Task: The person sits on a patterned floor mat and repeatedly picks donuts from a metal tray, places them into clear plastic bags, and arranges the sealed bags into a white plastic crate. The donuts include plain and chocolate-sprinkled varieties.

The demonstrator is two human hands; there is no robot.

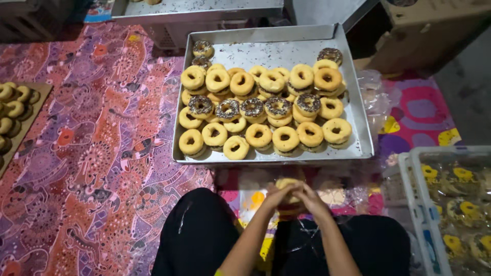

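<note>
Doughnut [286, 184] sits pinched between my left hand [279, 197] and right hand [311, 198], low over my lap, just below the metal tray [353, 102]. Both hands close around it. Squeezing too hard could, I think, crush it.

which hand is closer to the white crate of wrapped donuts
Right. The right hand sits on the crate's side of the donut both hands hold; the left hand is farther from the white crate.

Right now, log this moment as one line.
left hand: on doughnut | right hand: on same doughnut | metal tray: doughnuts stacked, ahead | white crate: right
</note>
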